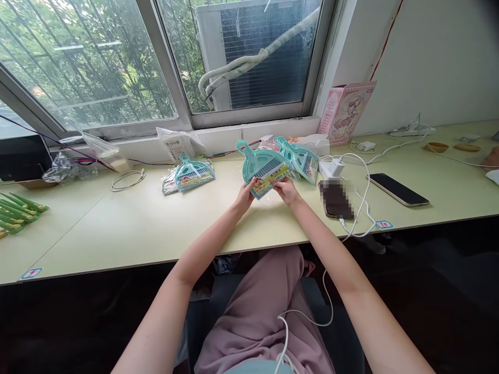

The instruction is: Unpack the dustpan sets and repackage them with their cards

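A teal mini dustpan set (262, 167) in clear wrap, with a printed label card at its lower end, is held tilted above the pale desk (136, 223). My left hand (245, 196) pinches the card's lower left corner. My right hand (286, 189) grips its lower right edge. Both hands are closed on the package. Further teal dustpan sets (302, 157) are piled just right of it, and a wrapped one (193, 174) lies to the left.
A dark phone (397, 189) and a blurred device (336, 200) on a white charger cable (360, 205) lie to the right. A pink box (346, 111) leans by the window. Green sticks (17, 212) sit far left, plastic bags (72, 163) at the sill.
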A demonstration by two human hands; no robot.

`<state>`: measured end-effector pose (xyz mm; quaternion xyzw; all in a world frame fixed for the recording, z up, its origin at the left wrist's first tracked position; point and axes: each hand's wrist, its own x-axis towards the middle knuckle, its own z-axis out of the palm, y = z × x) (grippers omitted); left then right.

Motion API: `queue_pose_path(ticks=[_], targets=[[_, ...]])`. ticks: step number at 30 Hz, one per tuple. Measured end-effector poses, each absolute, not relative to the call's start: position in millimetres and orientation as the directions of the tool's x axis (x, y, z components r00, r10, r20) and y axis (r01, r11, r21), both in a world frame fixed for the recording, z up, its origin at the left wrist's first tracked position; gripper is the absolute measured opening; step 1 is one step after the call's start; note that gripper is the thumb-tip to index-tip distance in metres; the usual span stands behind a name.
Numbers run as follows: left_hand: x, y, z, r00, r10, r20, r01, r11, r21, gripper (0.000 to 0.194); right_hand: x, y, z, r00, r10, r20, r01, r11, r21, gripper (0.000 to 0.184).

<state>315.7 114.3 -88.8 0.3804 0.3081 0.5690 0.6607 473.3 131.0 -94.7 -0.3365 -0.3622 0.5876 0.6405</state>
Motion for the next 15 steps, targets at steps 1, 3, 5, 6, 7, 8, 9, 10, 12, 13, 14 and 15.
queue_pose_path(ticks=[1, 3, 5, 6, 7, 8, 9, 10, 12, 13, 14, 15], targets=[[315.1, 115.6, -90.0, 0.169, 0.985, 0.031, -0.515, 0.061, 0.855, 0.027, 473.6, 131.1, -94.6, 0.042, 0.997, 0.064, -0.509, 0.077, -0.857, 0.046], [314.0, 118.2, -93.0, 0.184, 0.982, 0.044, -0.505, 0.056, 0.861, 0.030, 473.9, 131.2, -94.4, 0.039, 0.998, 0.057, -0.514, 0.069, -0.855, 0.043], [313.0, 120.4, -95.6, 0.203, 0.977, 0.063, -0.498, 0.048, 0.866, 0.033, 474.1, 131.4, -94.4, 0.043, 0.998, 0.050, -0.519, 0.065, -0.852, 0.040], [312.7, 121.1, -96.5, 0.212, 0.974, 0.076, -0.500, 0.041, 0.865, 0.035, 474.2, 131.6, -94.5, 0.044, 0.998, 0.047, -0.521, 0.063, -0.851, 0.038], [312.4, 121.7, -97.1, 0.221, 0.971, 0.087, -0.502, 0.037, 0.864, 0.037, 474.4, 131.9, -94.6, 0.045, 0.998, 0.044, -0.522, 0.061, -0.851, 0.035], [312.1, 122.0, -97.4, 0.229, 0.969, 0.096, -0.503, 0.034, 0.863, 0.039, 474.7, 132.3, -94.8, 0.043, 0.998, 0.041, -0.525, 0.057, -0.849, 0.032], [311.9, 122.2, -97.5, 0.236, 0.966, 0.101, -0.504, 0.033, 0.863, 0.040, 475.1, 132.8, -94.9, 0.039, 0.999, 0.037, -0.527, 0.053, -0.848, 0.029], [311.7, 122.3, -97.3, 0.240, 0.965, 0.103, -0.504, 0.033, 0.863, 0.042, 475.7, 133.2, -95.0, 0.034, 0.999, 0.034, -0.531, 0.047, -0.846, 0.026], [311.4, 122.3, -96.7, 0.239, 0.966, 0.098, -0.503, 0.037, 0.863, 0.043, 477.2, 133.9, -95.0, 0.018, 0.999, 0.032, -0.539, 0.037, -0.841, 0.021], [311.2, 122.3, -96.3, 0.237, 0.967, 0.097, -0.505, 0.038, 0.862, 0.044, 478.2, 133.9, -95.0, 0.006, 1.000, 0.031, -0.542, 0.029, -0.840, 0.018], [311.1, 122.2, -95.9, 0.233, 0.968, 0.096, -0.508, 0.037, 0.860, 0.044, 479.2, 133.8, -94.8, -0.007, 0.999, 0.032, -0.545, 0.023, -0.838, 0.016], [311.0, 122.1, -95.3, 0.230, 0.969, 0.093, -0.510, 0.038, 0.859, 0.045, 480.3, 133.4, -94.7, -0.020, 0.999, 0.037, -0.547, 0.020, -0.837, 0.015]])
